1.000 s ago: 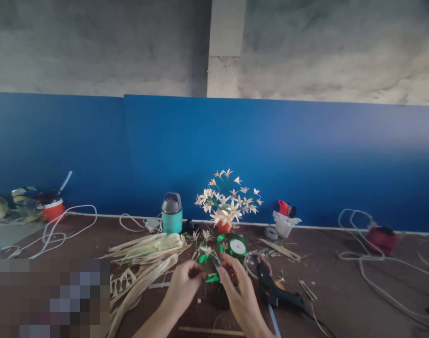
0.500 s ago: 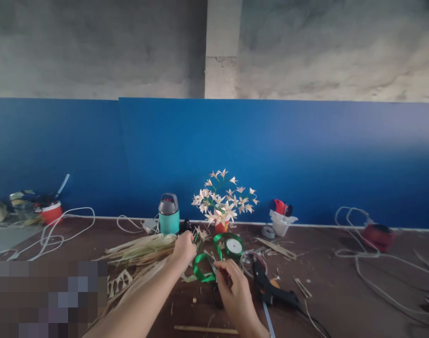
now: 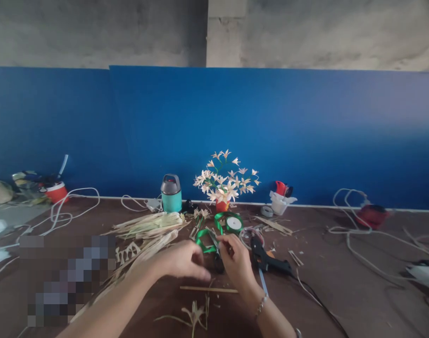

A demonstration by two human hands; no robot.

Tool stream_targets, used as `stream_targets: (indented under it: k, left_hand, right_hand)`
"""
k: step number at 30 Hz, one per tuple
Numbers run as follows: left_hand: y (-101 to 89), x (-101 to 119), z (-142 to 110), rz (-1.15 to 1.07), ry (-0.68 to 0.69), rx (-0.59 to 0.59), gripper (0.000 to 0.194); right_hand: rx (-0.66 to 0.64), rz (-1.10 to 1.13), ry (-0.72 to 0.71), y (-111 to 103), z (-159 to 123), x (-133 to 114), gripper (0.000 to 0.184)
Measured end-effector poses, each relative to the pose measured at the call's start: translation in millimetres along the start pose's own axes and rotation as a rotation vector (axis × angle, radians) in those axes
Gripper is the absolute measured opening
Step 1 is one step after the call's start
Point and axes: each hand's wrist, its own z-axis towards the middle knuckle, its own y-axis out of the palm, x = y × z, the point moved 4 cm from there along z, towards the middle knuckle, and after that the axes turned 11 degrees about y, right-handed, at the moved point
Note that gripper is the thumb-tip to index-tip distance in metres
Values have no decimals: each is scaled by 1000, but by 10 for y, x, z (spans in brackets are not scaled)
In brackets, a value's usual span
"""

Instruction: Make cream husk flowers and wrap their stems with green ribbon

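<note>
My left hand (image 3: pixel 186 259) hovers low over the brown table, thumb and fingers apart, slightly blurred, with nothing visible in it. My right hand (image 3: pixel 235 256) is beside it, thumb and fingertips pinched together; whatever they hold is too small to make out. A loop of green ribbon (image 3: pixel 201 241) lies just beyond, running towards its spool (image 3: pixel 233 223). What look like scissors, with a grey blade (image 3: pixel 212 237), lie by my right fingertips, partly hidden. Small pale husk flowers (image 3: pixel 201 214) lie past the ribbon. A larger bunch of flowers (image 3: pixel 225 180) stands in an orange pot behind.
Dried husks (image 3: pixel 154 224) are heaped on the left. A black glue gun (image 3: pixel 271 260) lies right of my right hand. A thin stick (image 3: pixel 209 289) and a loose husk flower (image 3: pixel 195 313) are near the front. A teal flask (image 3: pixel 171 199) and white cup (image 3: pixel 279 204) stand behind.
My left hand reached out to the small flowers beyond the ribbon, then came back towards me. My right hand stayed near the ribbon, still pinched. The view has tilted down.
</note>
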Motion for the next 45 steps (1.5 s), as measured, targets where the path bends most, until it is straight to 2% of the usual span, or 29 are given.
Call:
stream_targets:
  k: [1, 3, 5, 6, 8, 10, 12, 16, 18, 20, 26, 30, 33, 39, 45]
  left_hand:
    - [55, 63, -107, -60, 44, -114, 31]
    - [126, 158, -267, -52, 130, -204, 38]
    - [195, 207, -343, -27, 198, -211, 32]
    - [230, 212, -354, -34, 211, -207, 23]
    - [296, 195, -335, -71, 193, -231, 9]
    - [296, 167, -268, -100, 161, -191, 6]
    - [203, 145, -170, -102, 158, 4, 4]
    - [-34, 105, -73, -54, 267, 639, 10]
    - [-35, 46, -76, -47, 263, 832, 14]
    - [19, -3, -85, -47, 255, 919, 14]
    - [152, -2, -86, -65, 310, 915, 12]
    - [194, -15, -88, -138, 323, 951, 7]
    - [256, -85, -89, -299, 238, 1004, 33]
    - [345, -65, -23, -588, 223, 807, 19]
    - [309, -27, -46, -737, 249, 765, 19]
  right_hand:
    - [-1, -6, 1, 5, 1, 15, 15]
    - [-9, -20, 8, 20, 1, 42, 15]
    - [-23, -26, 14, 31, 0, 55, 15]
    - [-29, -22, 15, 33, -1, 53, 14]
    - [-41, 5, 18, 32, -5, 39, 14]
    - [-60, 69, 49, 29, -8, 26, 14]
    - [-109, 161, 132, 43, -9, 30, 19]
    - [-287, 384, 352, 139, -22, 66, 35]
    - [-387, 468, 420, 202, -38, 74, 36]
    - [-443, 513, 462, 249, -53, 79, 35]
    - [-370, 610, 460, 247, -45, 46, 34]
    - [-312, 565, 470, 214, -35, 53, 37]
    - [-271, 574, 452, 196, -27, 72, 38]
    - [-312, 607, 446, 229, -55, 57, 34]
    - [-360, 466, 367, 231, -73, 10, 33]
